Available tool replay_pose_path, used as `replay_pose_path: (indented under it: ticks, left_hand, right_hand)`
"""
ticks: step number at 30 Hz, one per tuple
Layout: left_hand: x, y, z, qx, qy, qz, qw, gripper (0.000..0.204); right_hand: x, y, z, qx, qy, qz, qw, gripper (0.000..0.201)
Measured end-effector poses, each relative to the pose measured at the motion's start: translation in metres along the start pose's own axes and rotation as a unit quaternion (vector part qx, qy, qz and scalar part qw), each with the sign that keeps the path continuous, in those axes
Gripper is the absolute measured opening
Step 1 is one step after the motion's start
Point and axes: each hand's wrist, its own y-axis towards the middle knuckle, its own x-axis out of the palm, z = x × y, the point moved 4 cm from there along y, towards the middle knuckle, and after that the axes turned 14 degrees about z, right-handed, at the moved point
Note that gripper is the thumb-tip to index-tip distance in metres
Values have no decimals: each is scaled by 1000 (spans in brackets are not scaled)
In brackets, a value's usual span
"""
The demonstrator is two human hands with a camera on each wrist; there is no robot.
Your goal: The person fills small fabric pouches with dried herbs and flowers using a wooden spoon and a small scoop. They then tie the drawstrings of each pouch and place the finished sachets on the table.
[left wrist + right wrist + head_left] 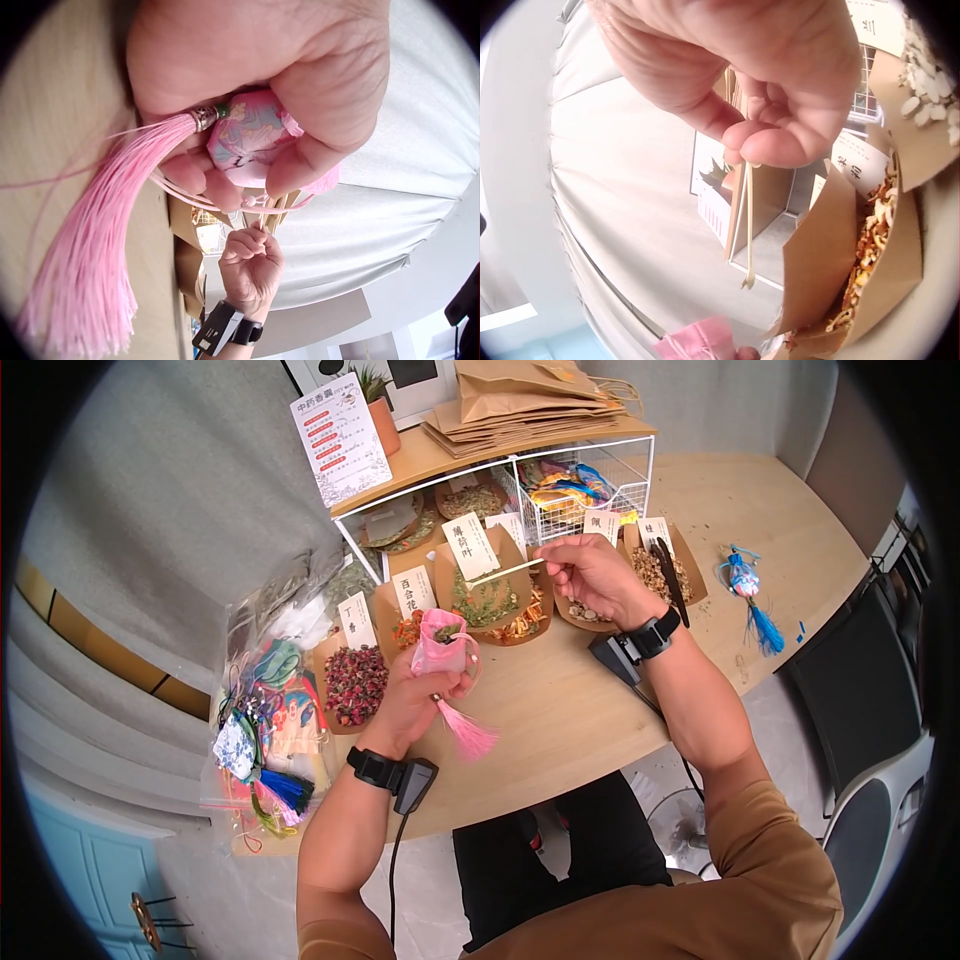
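Observation:
My left hand (402,707) grips a small pink drawstring pouch (440,652) around its body, mouth upward, with green leafy bits showing at the opening. A long pink tassel (94,240) hangs from the pouch's base below a metal bead (204,118). Between thumb and fingertips, my right hand (598,573) pinches a thin pale stick (750,217) whose far end has a small hooked tip. That tip is over the paper tray of green dried leaves (485,606), up and to the right of the pouch. Nothing shows on the stick's tip.
Left of that tray stands one of dried rosebuds (355,685); at right, one of pale chips (665,575) holds dark tongs (670,580). Behind is a shelf (400,480) with paper bags (530,400). A plastic bag of pouches (280,730) lies left, a blue-tasselled pouch (743,582) right.

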Motion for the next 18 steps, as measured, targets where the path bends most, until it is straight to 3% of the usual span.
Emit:
replay_pose_path:
  ticks: [10,18]
  left_hand:
    - [1,-1,-1,-2,0,2,1000,35]
    - [2,-2,2,1,-8,18,1000,35]
  right_hand:
    - [22,-20,-3,-67,-21,-113,991,14]
    - [16,-16,-9,-108,6,-60,992,14]
